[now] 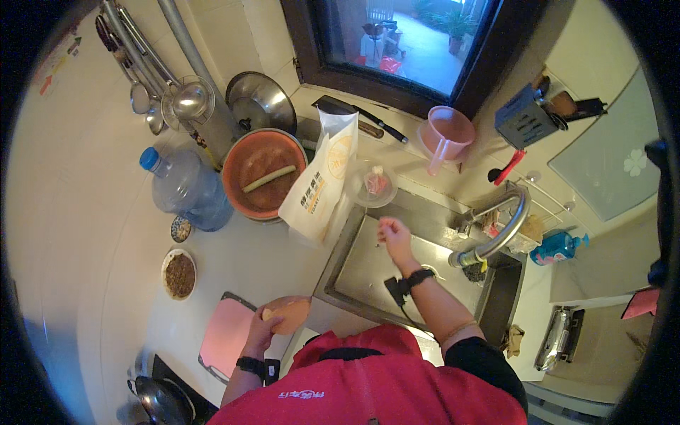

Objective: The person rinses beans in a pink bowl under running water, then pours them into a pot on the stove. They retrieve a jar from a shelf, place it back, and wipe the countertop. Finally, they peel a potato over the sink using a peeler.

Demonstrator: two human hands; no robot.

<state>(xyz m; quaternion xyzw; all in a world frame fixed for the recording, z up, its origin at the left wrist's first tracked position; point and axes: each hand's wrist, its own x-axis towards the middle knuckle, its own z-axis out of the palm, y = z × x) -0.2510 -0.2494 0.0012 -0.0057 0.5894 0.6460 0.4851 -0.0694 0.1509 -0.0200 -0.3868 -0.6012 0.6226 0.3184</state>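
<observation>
In my left hand [261, 330] is a shallow orange bowl [292, 314], gripped by its left rim and held beside the pink cutting board [227, 333]. My right hand [394, 240] is over the left part of the stainless steel sink [361, 265], its fingers curled in; I see nothing between them. Just beyond that hand, a clear round dish or lid [389, 197] with something pink and white in it sits at the sink's back left corner. Left of it stands a white paper bag [324, 186] with print. A curved metal faucet [518, 223] reaches over the sink from the right.
On the left counter are an orange basin [239, 186] holding a pale stick-like item, a large water jug [194, 191], a bowl of brown food [179, 275] and a small patterned bowl [181, 229]. Behind lie knives [380, 123] and a pink measuring jug [451, 130]; blue soap [555, 248] stands right.
</observation>
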